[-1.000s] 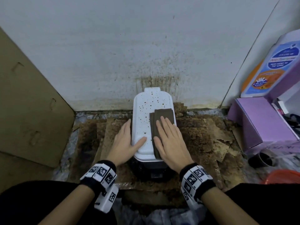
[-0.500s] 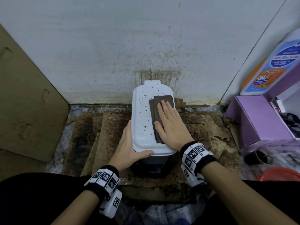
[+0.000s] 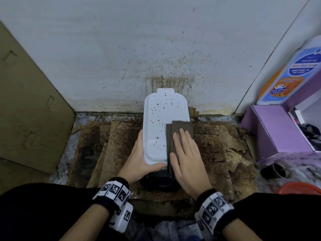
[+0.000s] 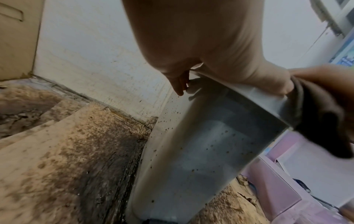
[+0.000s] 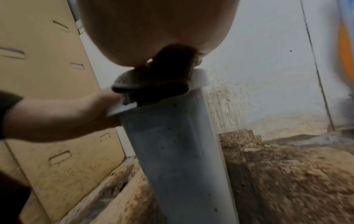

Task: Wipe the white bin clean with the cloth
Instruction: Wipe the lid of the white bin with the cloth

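A white bin [image 3: 158, 126] with brown specks on its lid stands against the stained wall. A folded dark brown cloth [image 3: 180, 129] lies on the lid's right near part and hangs over the front edge. My right hand [image 3: 186, 153] lies flat on the cloth with straight fingers. My left hand [image 3: 140, 157] holds the bin's near left corner, fingers along the side, thumb on the front rim. The left wrist view shows the bin's speckled side [image 4: 201, 151] and the cloth [image 4: 321, 125]. In the right wrist view the cloth [image 5: 153, 84] droops over the rim.
Stained, peeling cardboard [image 3: 112, 146] covers the floor around the bin. A brown cardboard panel [image 3: 29, 105] leans at the left. Purple boxes [image 3: 281, 134] and a labelled bottle [image 3: 291, 73] stand at the right, with a dark cup [image 3: 276, 170] and an orange rim [image 3: 302, 187] nearby.
My right hand slid the cloth up the lid, then pulled it back toward the near edge. My left thumb moved from the lid's top to the front rim.
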